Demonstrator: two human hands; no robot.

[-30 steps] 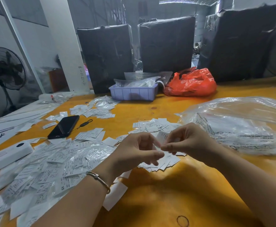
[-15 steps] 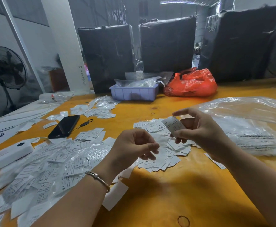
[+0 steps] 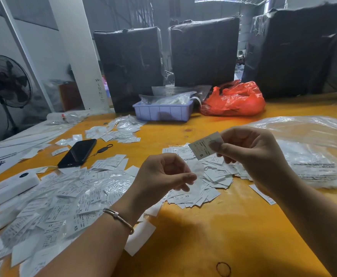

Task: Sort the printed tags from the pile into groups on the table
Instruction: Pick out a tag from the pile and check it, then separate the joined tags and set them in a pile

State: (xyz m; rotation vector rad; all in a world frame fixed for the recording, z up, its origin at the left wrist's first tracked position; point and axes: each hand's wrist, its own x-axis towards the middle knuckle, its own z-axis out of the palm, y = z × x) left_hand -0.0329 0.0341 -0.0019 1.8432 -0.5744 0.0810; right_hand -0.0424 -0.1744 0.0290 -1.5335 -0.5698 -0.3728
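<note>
- Work surface is a big orange-yellow table (image 3: 193,246) with a glossy, worn top. There's a small black ring (image 3: 223,269) lying on it at the near edge.
- Looks like a warehouse kind of room: grey walls, a white pillar (image 3: 77,56) with some handwriting I can't make out, a standing fan (image 3: 6,81) off to the left, and three big black-wrapped bundles (image 3: 203,50) along the far side of the table.
- Back there too: a lilac plastic tray (image 3: 163,112) stuffed with clear bags, and a red plastic bag (image 3: 233,99) just beside it.
- The messy pile of tags (image 3: 49,202) covers the left side, many in clear sleeves. Readable bits: "XS", "S", "XL".
- A sorted group (image 3: 211,178) sits mid-table, between the hands; one tag there reads "XS".
- Right hand (image 3: 251,154) is pinching a tag (image 3: 201,147) up in the air, printed "S"; the smaller print is too tiny.
- Left hand (image 3: 163,174) has thumb and finger pinched on a clear sleeve (image 3: 196,176).
- Also a black phone (image 3: 77,152), a white box (image 3: 5,186), and a large clear bag (image 3: 313,152) with blurry print on the right.
</note>
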